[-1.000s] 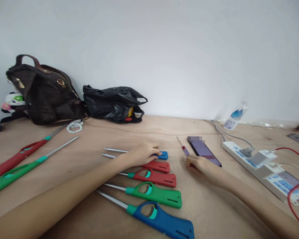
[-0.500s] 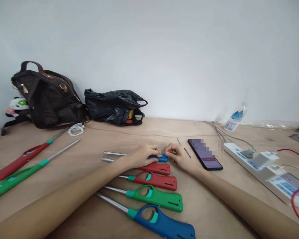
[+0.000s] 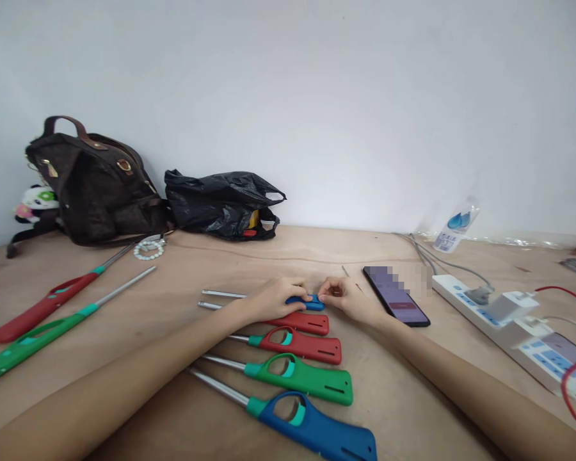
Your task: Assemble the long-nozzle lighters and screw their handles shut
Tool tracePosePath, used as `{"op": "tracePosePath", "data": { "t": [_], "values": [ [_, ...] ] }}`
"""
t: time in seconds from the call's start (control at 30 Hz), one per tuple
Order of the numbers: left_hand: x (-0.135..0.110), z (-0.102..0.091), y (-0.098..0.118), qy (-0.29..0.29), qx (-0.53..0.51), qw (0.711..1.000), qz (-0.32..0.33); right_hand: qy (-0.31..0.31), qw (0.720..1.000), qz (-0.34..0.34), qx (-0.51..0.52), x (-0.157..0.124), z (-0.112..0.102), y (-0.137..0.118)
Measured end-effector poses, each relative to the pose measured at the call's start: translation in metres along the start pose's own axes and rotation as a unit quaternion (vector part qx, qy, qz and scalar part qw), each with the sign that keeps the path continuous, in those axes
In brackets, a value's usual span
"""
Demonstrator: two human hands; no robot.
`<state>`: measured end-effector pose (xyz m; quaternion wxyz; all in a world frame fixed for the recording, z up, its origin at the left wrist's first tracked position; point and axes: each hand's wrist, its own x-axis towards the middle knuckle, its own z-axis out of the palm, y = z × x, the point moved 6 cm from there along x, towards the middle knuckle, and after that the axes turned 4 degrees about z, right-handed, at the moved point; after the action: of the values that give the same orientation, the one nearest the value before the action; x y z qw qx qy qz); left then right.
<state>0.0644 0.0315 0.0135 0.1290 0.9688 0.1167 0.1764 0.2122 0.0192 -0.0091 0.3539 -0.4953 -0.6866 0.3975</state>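
Observation:
My left hand [image 3: 287, 296] is closed over the handle of a blue gas lighter [image 3: 318, 306], the farthest in a row of long-nosed lighters, and holds it against the table. At the handle's butt end my right hand [image 3: 343, 298] has its fingertips pinched together, touching or almost touching the lighter; whatever they hold is too small to make out. Nearer to me lie a red lighter [image 3: 312, 322], partly under my left hand, a second red lighter [image 3: 324, 349], a green lighter [image 3: 321, 384] and another blue lighter [image 3: 331, 432], their metal tubes pointing left.
A thin screwdriver [image 3: 346, 272] lies behind my right hand, beside a phone [image 3: 396, 298]. At right are a power strip [image 3: 470, 314] and cables. On the left lie a red lighter [image 3: 48, 307] and a green lighter [image 3: 43, 339]. A backpack [image 3: 100, 192] and black plastic bag [image 3: 216, 202] stand behind.
The view has shifted slightly. Both hands stay at the far blue lighter, and my right hand now hides more of the screwdriver.

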Motion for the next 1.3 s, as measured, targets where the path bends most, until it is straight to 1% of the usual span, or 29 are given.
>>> {"op": "tracePosePath", "data": {
  "t": [0.23, 0.3, 0.37, 0.4, 0.43, 0.47, 0.5, 0.53, 0.57, 0.6, 0.63, 0.7, 0.77, 0.8, 0.83, 0.87, 0.9, 0.93, 0.97, 1.0, 1.03, 1.07, 1.1, 1.13, 1.2, 1.3],
  "values": [
    [0.0, 0.0, 0.0, 0.003, 0.001, 1.0, 0.003, -0.002, 1.0, 0.013, 0.017, 0.004, -0.001, 0.008],
    [-0.001, 0.0, -0.001, 0.006, -0.001, 1.0, 0.0, 0.008, 1.0, 0.015, -0.02, 0.004, -0.01, 0.004],
    [-0.001, 0.0, -0.002, 0.01, -0.005, 1.0, 0.0, 0.04, 0.992, 0.012, -0.116, 0.001, -0.027, -0.005],
    [-0.001, 0.0, -0.002, 0.011, -0.006, 1.0, 0.0, 0.065, 0.979, 0.012, -0.191, -0.001, -0.038, -0.01],
    [-0.001, 0.0, -0.002, 0.01, -0.007, 1.0, 0.002, 0.078, 0.954, 0.022, -0.287, -0.004, -0.047, -0.013],
    [-0.001, 0.0, -0.002, 0.009, -0.008, 1.0, 0.003, 0.088, 0.915, 0.039, -0.393, -0.007, -0.055, -0.015],
    [-0.001, 0.0, -0.002, 0.007, -0.007, 1.0, 0.003, 0.081, 0.867, 0.055, -0.488, -0.01, -0.06, -0.015],
    [-0.001, 0.0, -0.002, 0.006, -0.006, 1.0, 0.002, 0.073, 0.822, 0.073, -0.56, -0.013, -0.063, -0.014],
    [-0.001, 0.0, -0.002, 0.006, -0.004, 1.0, 0.001, 0.059, 0.785, 0.087, -0.611, -0.015, -0.065, -0.011],
    [-0.001, -0.001, -0.001, 0.005, -0.003, 1.0, -0.001, 0.042, 0.759, 0.095, -0.643, -0.016, -0.064, -0.008],
    [-0.001, -0.001, -0.001, 0.005, -0.002, 1.0, -0.003, 0.029, 0.744, 0.099, -0.66, -0.017, -0.063, -0.005],
    [-0.001, -0.002, 0.0, 0.006, 0.001, 1.0, -0.006, 0.025, 0.735, 0.095, -0.671, -0.014, -0.061, -0.005],
    [-0.001, -0.002, 0.001, 0.005, 0.006, 1.0, -0.007, 0.068, 0.742, 0.083, -0.662, -0.007, -0.065, -0.016],
    [-0.001, -0.002, 0.002, 0.004, 0.008, 1.0, -0.007, 0.104, 0.753, 0.071, -0.646, -0.003, -0.07, -0.025],
    [-0.001, -0.002, 0.002, 0.004, 0.01, 1.0, -0.006, 0.144, 0.776, 0.052, -0.612, 0.0, -0.075, -0.037],
    [-0.001, -0.002, 0.002, 0.004, 0.013, 1.0, -0.005, 0.183, 0.81, 0.032, -0.557, 0.004, -0.08, -0.049],
    [-0.001, -0.002, 0.002, 0.005, 0.016, 1.0, -0.003, 0.216, 0.852, 0.013, -0.478, 0.006, -0.085, -0.06],
    [-0.002, -0.002, 0.002, 0.005, 0.018, 1.0, 0.0, 0.23, 0.897, -0.005, -0.379, 0.009, -0.087, -0.068],
    [-0.002, -0.001, 0.002, 0.006, 0.02, 1.0, 0.002, 0.216, 0.938, -0.03, -0.269, 0.012, -0.086, -0.075],
    [-0.002, -0.001, 0.002, 0.006, 0.021, 1.0, 0.004, 0.188, 0.968, -0.055, -0.156, 0.014, -0.082, -0.08],
    [-0.002, -0.001, 0.002, 0.007, 0.019, 1.0, 0.007, 0.16, 0.983, -0.073, -0.06, 0.016, -0.077, -0.083],
    [-0.002, -0.001, 0.002, 0.008, 0.016, 1.0, 0.008, 0.135, 0.987, -0.085, 0.011, 0.016, -0.072, -0.085],
    [-0.002, -0.001, 0.002, 0.009, 0.014, 1.0, 0.008, 0.113, 0.988, -0.093, 0.058, 0.016, -0.066, -0.085],
    [-0.001, -0.001, 0.003, 0.01, 0.012, 1.0, 0.007, 0.095, 0.987, -0.096, 0.082, 0.016, -0.061, -0.084],
    [-0.001, -0.002, 0.003, 0.01, 0.01, 1.0, 0.006, 0.064, 0.99, -0.097, 0.085, 0.015, -0.052, -0.079],
    [-0.001, -0.002, 0.004, 0.012, 0.003, 1.0, 0.01, 0.024, 0.994, -0.09, 0.053, 0.014, -0.044, -0.072]
  ]
}}
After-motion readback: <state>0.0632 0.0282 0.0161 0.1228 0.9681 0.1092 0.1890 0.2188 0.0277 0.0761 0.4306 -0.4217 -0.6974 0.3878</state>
